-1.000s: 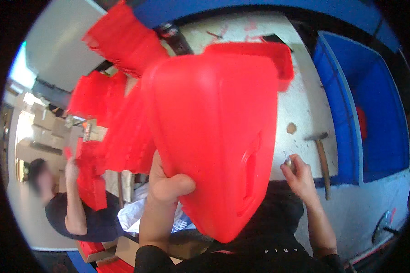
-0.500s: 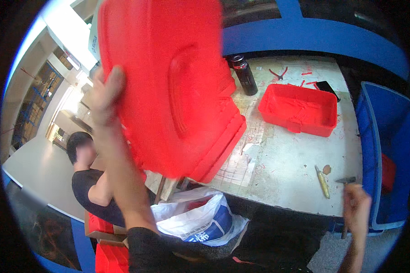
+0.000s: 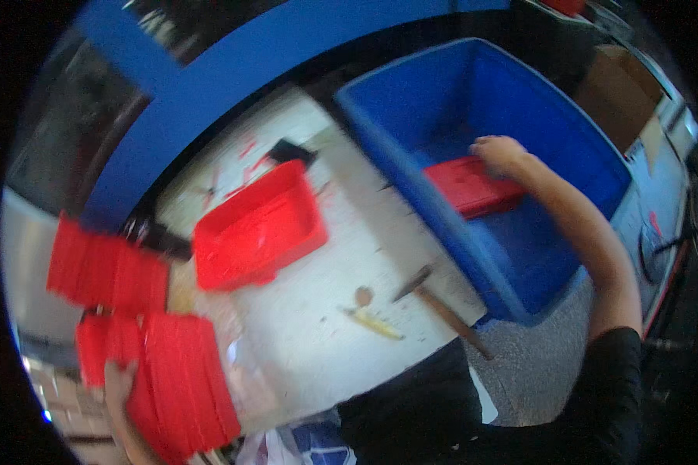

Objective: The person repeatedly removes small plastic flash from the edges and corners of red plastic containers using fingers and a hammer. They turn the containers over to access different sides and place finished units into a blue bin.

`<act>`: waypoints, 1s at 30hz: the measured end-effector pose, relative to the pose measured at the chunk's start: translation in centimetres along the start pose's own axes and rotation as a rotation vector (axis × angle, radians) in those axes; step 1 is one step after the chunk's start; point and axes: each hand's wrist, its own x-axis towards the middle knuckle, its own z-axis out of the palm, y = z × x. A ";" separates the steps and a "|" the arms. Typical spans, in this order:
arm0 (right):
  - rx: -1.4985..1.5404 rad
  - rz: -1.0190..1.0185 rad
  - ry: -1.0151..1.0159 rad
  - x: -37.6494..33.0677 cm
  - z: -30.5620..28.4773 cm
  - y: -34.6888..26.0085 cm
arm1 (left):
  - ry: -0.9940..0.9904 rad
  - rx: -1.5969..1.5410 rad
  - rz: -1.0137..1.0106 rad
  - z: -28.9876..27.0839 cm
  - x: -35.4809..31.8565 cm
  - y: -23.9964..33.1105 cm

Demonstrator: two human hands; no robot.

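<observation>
My right hand (image 3: 502, 155) reaches down into a deep blue plastic bin (image 3: 547, 101). Its fingers are curled over the far end of a red plastic case-like piece (image 3: 473, 187) inside. At the lower left, my left hand (image 3: 119, 384) lies against a row of red plastic panels (image 3: 180, 387); its fingers are blurred and partly lost against the red. A hammer (image 3: 446, 314) with a wooden handle lies on the table, the handle sticking out past the edge. Near its head are a yellowish pointed hand tool (image 3: 374, 323) and a small brown piece (image 3: 364, 296).
On the pale worktable (image 3: 302, 364) stands a red plastic tray (image 3: 264, 236) with scraps in it. Behind it lies a black flat object (image 3: 293, 153). A dark bottle (image 3: 159, 236) stands beside more red panels (image 3: 105, 263). A cardboard box (image 3: 616, 97) is beyond the bin.
The view has turned right. My right hand has let go of the hammer and moved into the bin. The large red panel my left hand held up is lowered to the stack.
</observation>
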 end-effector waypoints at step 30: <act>1.520 -0.514 0.879 -19.2 -13.7 3.2 | 0.644 -1.150 0.864 1.5 -17.4 28.8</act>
